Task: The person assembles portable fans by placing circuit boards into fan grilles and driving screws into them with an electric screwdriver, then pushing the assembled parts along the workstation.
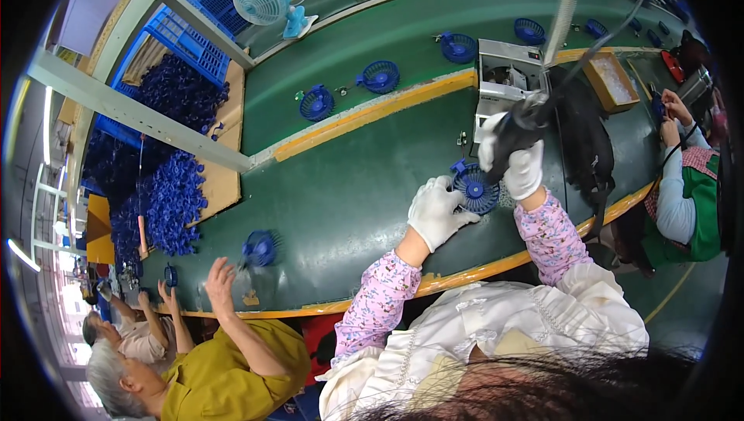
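On the green bench in front of me lies a round blue fan housing [475, 189] with radial slats. My left hand [438, 212], in a white glove, holds its left rim, with the thumb stretched along the near side. A black electric screwdriver [514, 146] hangs from a cable and coiled cord over the housing's right side. My right hand [525, 170], also gloved, is wrapped round it; its lower tip is hidden. Just beyond the tool stands a metal screw feeder [510, 72]. A small metal part [463, 139] lies behind the housing.
Blue fan housings [378, 77] sit along a strip beyond the yellow divider [372, 116]. Another housing [260, 248] is left of me near a co-worker's hand [221, 285]. Heaped blue parts [174, 192], a black bag [585, 134] and an open box [611, 80] flank the workspace.
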